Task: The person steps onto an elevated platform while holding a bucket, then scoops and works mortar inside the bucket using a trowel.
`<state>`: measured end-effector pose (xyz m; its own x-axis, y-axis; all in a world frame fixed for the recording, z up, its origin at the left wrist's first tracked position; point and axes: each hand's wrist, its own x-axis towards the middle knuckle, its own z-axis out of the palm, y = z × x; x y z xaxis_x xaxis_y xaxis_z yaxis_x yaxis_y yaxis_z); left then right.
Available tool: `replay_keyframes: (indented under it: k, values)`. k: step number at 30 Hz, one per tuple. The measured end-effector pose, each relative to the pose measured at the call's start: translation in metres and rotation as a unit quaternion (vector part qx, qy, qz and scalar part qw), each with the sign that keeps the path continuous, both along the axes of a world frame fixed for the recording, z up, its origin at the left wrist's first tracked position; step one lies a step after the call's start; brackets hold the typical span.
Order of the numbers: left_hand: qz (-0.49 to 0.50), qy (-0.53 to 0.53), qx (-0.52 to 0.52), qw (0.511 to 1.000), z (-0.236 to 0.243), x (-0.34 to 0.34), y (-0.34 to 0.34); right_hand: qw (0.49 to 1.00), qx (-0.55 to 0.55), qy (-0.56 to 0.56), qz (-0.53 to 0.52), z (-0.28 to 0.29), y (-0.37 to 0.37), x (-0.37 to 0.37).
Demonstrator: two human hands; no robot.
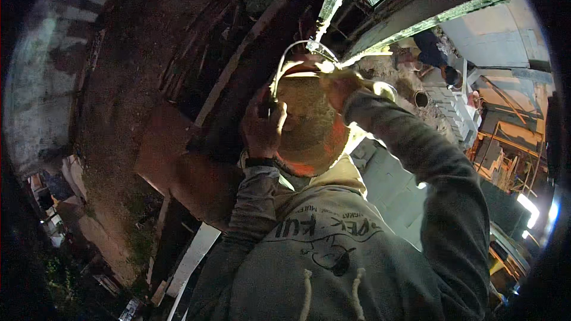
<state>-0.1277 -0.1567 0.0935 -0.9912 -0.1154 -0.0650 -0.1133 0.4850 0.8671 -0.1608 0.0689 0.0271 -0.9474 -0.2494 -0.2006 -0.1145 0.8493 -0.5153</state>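
A dirty bucket (306,119), orange-red where the grime is thin, is in front of my chest. Its pale wire handle arches up at the far side. My left hand (264,123) is wrapped against the bucket's left side, fingers bent around it. On the right, my right hand (340,88) is at the bucket's far edge near the handle's end. It is blurred and backlit, so its fingers cannot be made out. Whether mortar or only caked dirt covers the brown face of the bucket is unclear.
Beyond the bucket, a brightly lit green-white beam (428,21) slants to the right. Below at right, another person (431,50) is beside pale blocks (455,107) and a small round container (420,99). Orange framing (514,134) stands farther right. Dark planks (196,53) lie at left.
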Motion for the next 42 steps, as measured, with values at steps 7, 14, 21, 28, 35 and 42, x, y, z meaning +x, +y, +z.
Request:
replay_keyframes:
  k: [7, 14, 21, 28, 35, 42]
  values:
    - [-0.005, -0.047, 0.060, 0.997, -0.012, 0.006, 0.002, 0.937, 0.195, 0.189, 0.219, -0.012, -0.048, 0.000]
    - [0.037, -0.106, 0.032, 0.993, 0.004, 0.001, 0.002, 0.921, 0.262, 0.093, 0.274, 0.040, -0.013, 0.033]
    - [0.026, -0.101, 0.066, 0.992, 0.001, -0.001, 0.001, 0.931, 0.294, 0.169, 0.137, 0.031, 0.022, 0.026]
    - [0.065, 0.010, 0.192, 0.979, -0.029, 0.006, -0.003, 0.964, 0.057, -0.193, 0.175, -0.037, 0.006, 0.054]
    - [0.062, -0.108, 0.142, 0.982, -0.018, 0.007, -0.002, 0.936, 0.138, -0.207, 0.249, -0.017, 0.003, 0.056]
    - [0.042, -0.083, 0.143, 0.985, 0.001, 0.013, 0.005, 0.914, 0.106, -0.336, 0.198, -0.012, -0.018, 0.076]
